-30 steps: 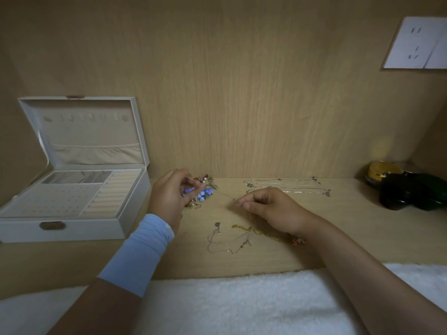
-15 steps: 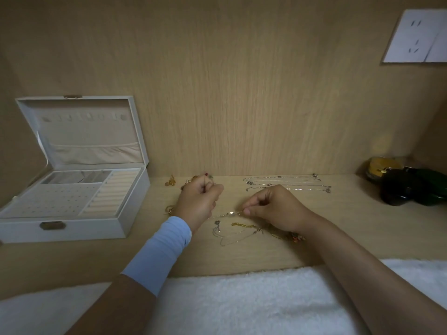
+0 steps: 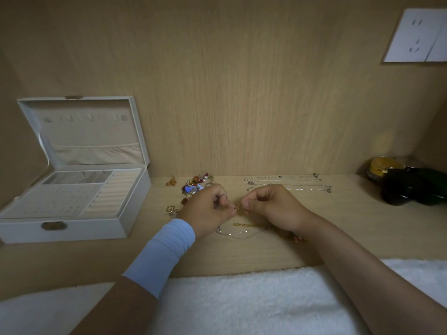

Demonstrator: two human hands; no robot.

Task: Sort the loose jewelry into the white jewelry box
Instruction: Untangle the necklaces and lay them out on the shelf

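The white jewelry box (image 3: 63, 229) stands open at the left, its lid upright and its beige trays showing. My left hand (image 3: 208, 209) and my right hand (image 3: 271, 207) meet over the middle of the wooden shelf and both pinch a small gold chain clasp (image 3: 236, 207) between their fingertips. A pile of coloured earrings and beads (image 3: 196, 183) lies behind my left hand. Gold rings (image 3: 171, 211) lie left of my left wrist. A gold chain (image 3: 244, 224) and a silver chain (image 3: 238, 234) lie under my hands. Silver necklaces (image 3: 287, 183) are stretched out at the back right.
A white fluffy towel (image 3: 242, 303) covers the near edge. Dark green and yellow containers (image 3: 408, 184) sit in the right back corner. A white socket plate (image 3: 418, 37) is on the back wall. A small orange piece (image 3: 171, 182) lies near the box.
My left hand has left the bead pile and come right to meet my right hand. Both hands now pinch the gold clasp close together, raised a little above the chains.
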